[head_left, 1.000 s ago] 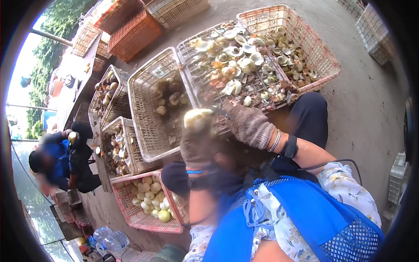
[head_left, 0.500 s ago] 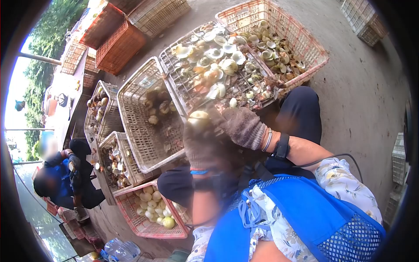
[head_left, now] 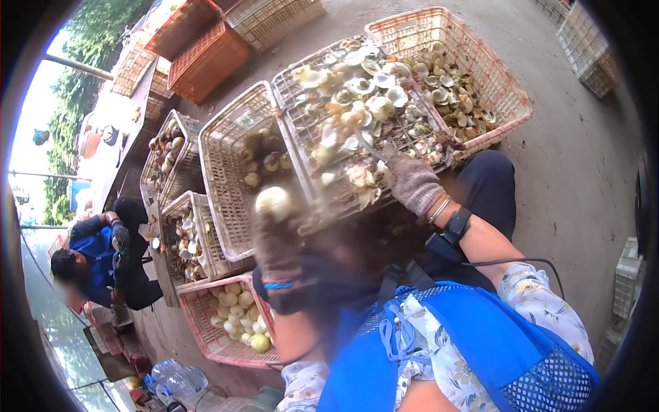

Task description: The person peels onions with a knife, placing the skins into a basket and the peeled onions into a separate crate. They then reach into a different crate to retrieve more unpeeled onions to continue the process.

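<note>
My left hand, in a brown glove with a blue band at the wrist, is blurred and holds a pale peeled onion near the lower part of a beige crate. My right hand, in a similar glove, is closed on a small knife whose thin blade points up and left over a wire rack. Onion peels and cut layers lie across the rack. Dark-skinned onions sit inside the beige crate.
A crate of peels stands behind the rack. Peeled onions fill part of a pink-rimmed crate at lower left. Beside more crates, a co-worker in blue sits at far left. Orange crates are stacked at upper left.
My left hand has moved left with the onion, away from my right hand. My right hand has shifted right, and the blade now shows. The camera view has shifted slightly.
</note>
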A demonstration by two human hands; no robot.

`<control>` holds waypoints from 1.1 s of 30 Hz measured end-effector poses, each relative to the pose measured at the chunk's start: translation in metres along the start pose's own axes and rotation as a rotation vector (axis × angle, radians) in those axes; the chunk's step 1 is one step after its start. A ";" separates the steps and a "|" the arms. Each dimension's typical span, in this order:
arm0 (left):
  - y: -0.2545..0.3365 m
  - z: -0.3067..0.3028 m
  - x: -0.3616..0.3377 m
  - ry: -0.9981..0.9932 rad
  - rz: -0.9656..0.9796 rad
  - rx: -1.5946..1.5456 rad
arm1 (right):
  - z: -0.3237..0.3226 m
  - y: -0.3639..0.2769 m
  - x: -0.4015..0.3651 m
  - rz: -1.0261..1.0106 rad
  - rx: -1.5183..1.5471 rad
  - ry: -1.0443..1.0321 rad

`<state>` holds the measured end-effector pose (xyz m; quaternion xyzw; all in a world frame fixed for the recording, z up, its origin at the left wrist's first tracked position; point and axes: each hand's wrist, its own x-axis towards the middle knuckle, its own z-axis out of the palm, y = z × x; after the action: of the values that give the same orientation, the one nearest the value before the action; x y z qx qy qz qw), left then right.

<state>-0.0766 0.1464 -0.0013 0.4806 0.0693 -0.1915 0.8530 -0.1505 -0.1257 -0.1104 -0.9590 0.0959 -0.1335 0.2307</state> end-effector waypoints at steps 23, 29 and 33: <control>-0.029 -0.255 0.328 0.229 0.115 1.450 | -0.008 -0.008 0.120 -0.035 0.213 -0.193; -0.090 -0.274 0.434 0.091 0.024 1.789 | 0.001 0.000 0.143 0.015 0.157 -0.286; -0.098 -0.246 0.451 0.151 -0.107 1.768 | 0.008 0.005 0.146 0.099 0.198 -0.373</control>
<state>0.3148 0.1913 -0.3453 0.9709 -0.0255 -0.1825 0.1530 -0.0109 -0.1626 -0.0885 -0.9340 0.0848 0.0491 0.3436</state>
